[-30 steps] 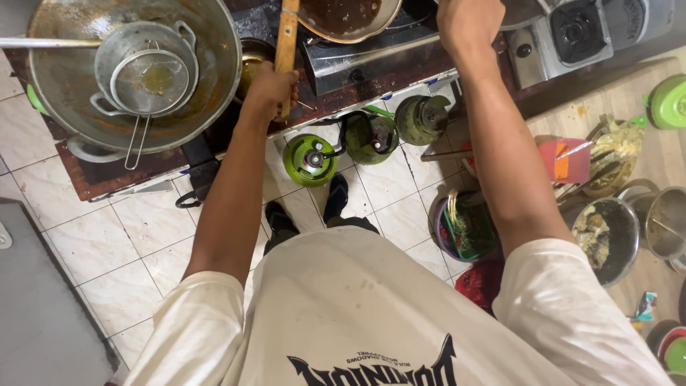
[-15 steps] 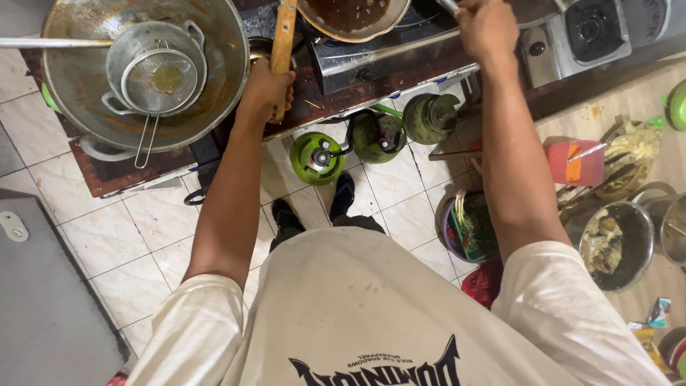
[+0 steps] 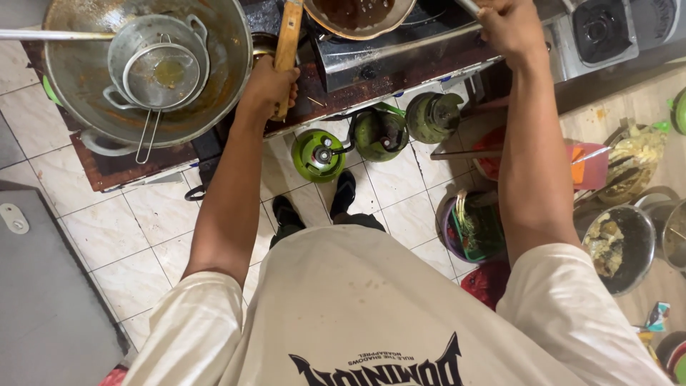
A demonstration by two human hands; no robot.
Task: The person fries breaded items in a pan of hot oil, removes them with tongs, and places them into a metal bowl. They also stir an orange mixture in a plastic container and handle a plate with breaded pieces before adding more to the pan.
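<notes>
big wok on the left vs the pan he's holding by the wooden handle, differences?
The wok is grey, wide, and holds a strainer inside a small pot; no hand touches it. The pan is smaller, holds dark residue, and the left hand grips its wooden handle. Both sit on the stove.

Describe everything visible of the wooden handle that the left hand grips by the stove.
The wooden handle is a long, flat, light-brown bar, worn and stained, running nearly upright in the head view. Its top end meets the rim of the brown-stained wok on the burner; how they join is cut off by the frame. The left hand wraps its lower part, and the tip pokes out just below the fingers, over the dark counter edge.
</notes>
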